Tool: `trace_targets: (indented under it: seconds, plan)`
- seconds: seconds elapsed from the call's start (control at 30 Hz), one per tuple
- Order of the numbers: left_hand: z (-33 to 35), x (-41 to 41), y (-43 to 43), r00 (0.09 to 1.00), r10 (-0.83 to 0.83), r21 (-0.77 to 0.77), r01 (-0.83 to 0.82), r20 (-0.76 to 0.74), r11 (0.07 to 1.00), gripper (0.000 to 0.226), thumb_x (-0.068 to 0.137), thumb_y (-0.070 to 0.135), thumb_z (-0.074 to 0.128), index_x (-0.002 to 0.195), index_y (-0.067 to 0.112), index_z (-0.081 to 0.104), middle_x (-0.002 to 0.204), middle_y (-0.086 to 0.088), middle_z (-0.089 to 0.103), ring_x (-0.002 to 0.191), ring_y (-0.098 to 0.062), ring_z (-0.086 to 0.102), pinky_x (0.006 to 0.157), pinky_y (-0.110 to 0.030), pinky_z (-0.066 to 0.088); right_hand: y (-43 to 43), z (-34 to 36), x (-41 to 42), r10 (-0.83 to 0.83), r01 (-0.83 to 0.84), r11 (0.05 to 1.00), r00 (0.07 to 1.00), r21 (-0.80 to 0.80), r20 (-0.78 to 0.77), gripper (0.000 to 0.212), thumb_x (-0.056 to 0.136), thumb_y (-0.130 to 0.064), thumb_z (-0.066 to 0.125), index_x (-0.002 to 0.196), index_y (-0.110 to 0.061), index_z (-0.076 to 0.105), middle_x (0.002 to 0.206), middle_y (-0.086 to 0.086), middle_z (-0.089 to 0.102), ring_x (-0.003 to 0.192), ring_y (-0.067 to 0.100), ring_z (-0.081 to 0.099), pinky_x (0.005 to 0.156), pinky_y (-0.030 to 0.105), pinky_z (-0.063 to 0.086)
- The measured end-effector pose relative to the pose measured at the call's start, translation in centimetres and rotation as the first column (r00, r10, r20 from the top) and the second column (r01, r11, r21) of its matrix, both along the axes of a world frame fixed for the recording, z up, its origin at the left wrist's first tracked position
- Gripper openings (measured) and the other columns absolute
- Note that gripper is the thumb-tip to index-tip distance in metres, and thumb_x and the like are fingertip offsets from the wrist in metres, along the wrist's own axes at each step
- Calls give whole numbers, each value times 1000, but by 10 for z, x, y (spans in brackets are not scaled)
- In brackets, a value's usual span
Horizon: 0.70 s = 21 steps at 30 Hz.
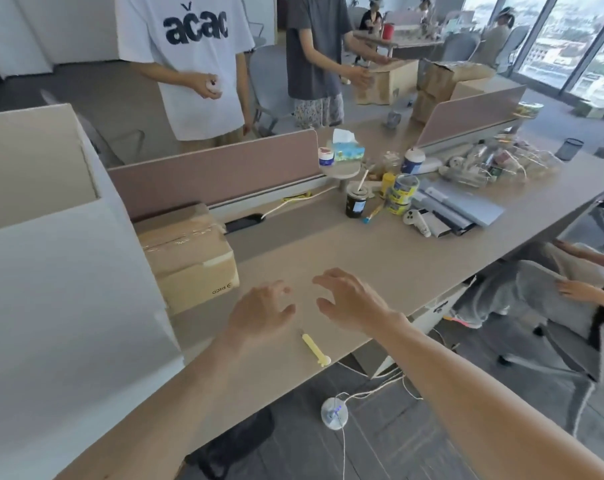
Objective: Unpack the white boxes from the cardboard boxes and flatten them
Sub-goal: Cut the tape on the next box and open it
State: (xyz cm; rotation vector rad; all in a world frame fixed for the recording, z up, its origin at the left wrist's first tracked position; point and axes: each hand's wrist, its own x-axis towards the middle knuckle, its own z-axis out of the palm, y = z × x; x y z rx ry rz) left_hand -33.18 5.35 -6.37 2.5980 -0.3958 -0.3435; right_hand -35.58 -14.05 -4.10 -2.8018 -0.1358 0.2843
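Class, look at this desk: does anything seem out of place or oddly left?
The pale yellow plastic utility knife lies loose near the front edge of the beige desk, blade tip seemingly extended, close to the left hand.

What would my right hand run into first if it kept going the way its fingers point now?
Likely the left hand: the right hand points left across the bare table and their fingertips are close together. Clearing that, the taped cardboard box comes next, though depth is unclear.

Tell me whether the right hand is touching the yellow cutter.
Apart. The head view shows bare table between the right hand, which is open and empty, and the yellow cutter, which lies nearer the table edge.
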Motion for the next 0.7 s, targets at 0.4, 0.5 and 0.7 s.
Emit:
trace_targets:
  seconds: [0.4, 0.5, 0.7]
  plan:
    - [-11, 74, -23, 872, 489, 40, -488, -23, 872, 87, 64, 75, 30, 121, 20, 66, 123, -2, 64, 114, -23, 60, 89, -32, 47, -51, -28, 139, 383, -380, 923, 923, 65, -32, 49, 97, -32, 51, 146, -28, 44, 150, -2, 40, 136, 22, 40, 108, 31, 33]
    - [-6, 76, -20, 807, 590, 7, -590, -18, 807, 80, 68, 74, 36, 117, 19, 66, 121, -1, 62, 112, -21, 59, 89, -34, 46, -56, -30, 162, 451, -447, 892, 892, 68, -46, 51, 96, -33, 53, 146, -27, 44, 151, 0, 39, 138, 22, 39, 111, 32, 30]
    - [-8, 105, 11, 697, 717, 97, -715, 23, 692, 47, 93, 47, 56, 130, 19, 58, 138, -3, 52, 125, -22, 50, 88, -33, 39, -42, -37, 211, 536, -529, 842, 843, 103, -45, 53, 96, -32, 54, 148, -25, 42, 152, -3, 40, 141, 18, 35, 111, 30, 29]
